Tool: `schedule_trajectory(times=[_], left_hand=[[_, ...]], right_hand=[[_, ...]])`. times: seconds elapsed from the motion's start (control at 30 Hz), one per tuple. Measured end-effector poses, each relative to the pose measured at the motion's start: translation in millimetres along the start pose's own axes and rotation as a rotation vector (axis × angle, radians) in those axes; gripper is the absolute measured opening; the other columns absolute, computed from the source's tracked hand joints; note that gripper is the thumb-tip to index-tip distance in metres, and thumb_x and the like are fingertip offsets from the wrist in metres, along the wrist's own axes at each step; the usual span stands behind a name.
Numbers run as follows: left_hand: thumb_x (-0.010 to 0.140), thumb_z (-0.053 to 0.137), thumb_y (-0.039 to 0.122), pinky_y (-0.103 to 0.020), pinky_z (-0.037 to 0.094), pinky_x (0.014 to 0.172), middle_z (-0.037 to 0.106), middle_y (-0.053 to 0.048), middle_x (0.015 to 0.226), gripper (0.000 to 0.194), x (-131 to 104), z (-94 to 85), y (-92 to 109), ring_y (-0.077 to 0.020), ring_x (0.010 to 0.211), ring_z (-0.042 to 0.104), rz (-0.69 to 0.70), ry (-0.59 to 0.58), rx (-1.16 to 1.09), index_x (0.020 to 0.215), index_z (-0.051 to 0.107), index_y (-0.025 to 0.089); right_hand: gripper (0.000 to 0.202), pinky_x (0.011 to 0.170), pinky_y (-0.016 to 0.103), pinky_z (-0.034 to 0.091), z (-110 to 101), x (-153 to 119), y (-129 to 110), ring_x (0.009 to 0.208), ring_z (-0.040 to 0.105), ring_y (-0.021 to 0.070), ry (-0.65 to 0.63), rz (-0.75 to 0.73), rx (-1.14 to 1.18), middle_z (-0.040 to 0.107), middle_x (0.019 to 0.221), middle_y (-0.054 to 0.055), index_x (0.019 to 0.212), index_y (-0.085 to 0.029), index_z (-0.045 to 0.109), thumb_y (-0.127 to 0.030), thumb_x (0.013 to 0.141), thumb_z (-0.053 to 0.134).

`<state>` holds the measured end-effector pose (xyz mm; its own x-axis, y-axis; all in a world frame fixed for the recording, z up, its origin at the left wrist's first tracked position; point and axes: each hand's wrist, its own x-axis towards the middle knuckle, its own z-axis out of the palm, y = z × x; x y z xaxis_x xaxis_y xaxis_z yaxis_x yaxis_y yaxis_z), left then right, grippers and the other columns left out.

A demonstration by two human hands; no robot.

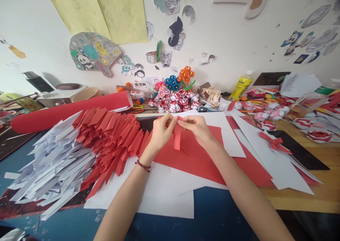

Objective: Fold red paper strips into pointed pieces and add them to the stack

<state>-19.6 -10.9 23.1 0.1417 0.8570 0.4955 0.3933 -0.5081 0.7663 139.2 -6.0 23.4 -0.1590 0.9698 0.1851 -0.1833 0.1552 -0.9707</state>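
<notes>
Pinching a red paper strip point(177, 140) tightly at its far end with left hand point(163, 128) and right hand point(197, 127), equally close, lengthwise toward the near side.

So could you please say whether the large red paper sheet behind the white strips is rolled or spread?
Rolled: the large red paper sheet forms a long tube, its rounded end showing on the right.

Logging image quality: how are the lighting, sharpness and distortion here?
Head view: soft light, no strong glare; left hand, right hand and red strip fairly sharp; yellow bottle leans outward, likely lens stretch; yellow sheets too faint to read.
</notes>
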Motion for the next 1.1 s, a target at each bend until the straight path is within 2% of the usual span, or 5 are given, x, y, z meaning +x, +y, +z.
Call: schedule_trajectory(times=[0.1,0.27,0.47,0.7,1.1], left_hand=[[0.094,0.048,0.047,-0.021,0.033,0.057,0.046,0.004,0.061,0.038,0,2.2,-2,-0.0085,0.057,0.041,0.009,0.045,0.023,0.07,0.049,0.018],[0.093,0.048,0.051,-0.021,0.034,0.058,0.049,0.003,0.061,0.041,0,3.2,-3,-0.0095,0.059,0.042,0.008,-0.001,-0.009,0.071,0.054,0.017],[0.093,0.05,0.049,-0.021,0.033,0.059,0.048,0.004,0.06,0.041,-2,4.2,-2,-0.0091,0.059,0.04,0.012,0.063,0.083,0.068,0.055,0.016],[0.089,0.055,0.05,-0.021,0.037,0.06,0.058,0.002,0.066,0.038,-2,6.1,-3,-0.0103,0.062,0.049,-0.065,-0.032,-0.028,0.071,0.058,0.016],[0.088,0.058,0.047,-0.021,0.034,0.057,0.056,0.003,0.061,0.035,-3,11.4,-5,-0.0091,0.056,0.046,-0.084,-0.061,0.015,0.07,0.057,0.016]], right_hand=[[0.025,0.062,0.029,0.041,-1,1,1,0.063,0.051,0.0127,-0.002,0.006,0.019,0.06,0.064,0.0,0.064,-0.017,0.071,-0.038,0.064,0.084],[0.021,0.062,0.029,0.04,-5,2,5,0.063,0.05,0.012,0.02,-0.026,0.016,0.062,0.067,0.0,0.07,-0.018,0.073,-0.036,0.067,0.082],[0.019,0.061,0.029,0.038,-3,3,5,0.06,0.049,0.0113,0.05,-0.05,0.002,0.061,0.064,0.0,0.069,-0.018,0.074,-0.035,0.067,0.082],[0.021,0.06,0.028,0.041,-7,5,5,0.061,0.05,0.0117,0.115,-0.1,0.009,0.062,0.066,0.0,0.067,-0.018,0.072,-0.036,0.066,0.082],[0.027,0.06,0.03,0.04,-13,10,8,0.058,0.048,0.0123,0.251,-0.125,0.001,0.058,0.062,-0.001,0.064,-0.018,0.069,-0.041,0.06,0.084]])
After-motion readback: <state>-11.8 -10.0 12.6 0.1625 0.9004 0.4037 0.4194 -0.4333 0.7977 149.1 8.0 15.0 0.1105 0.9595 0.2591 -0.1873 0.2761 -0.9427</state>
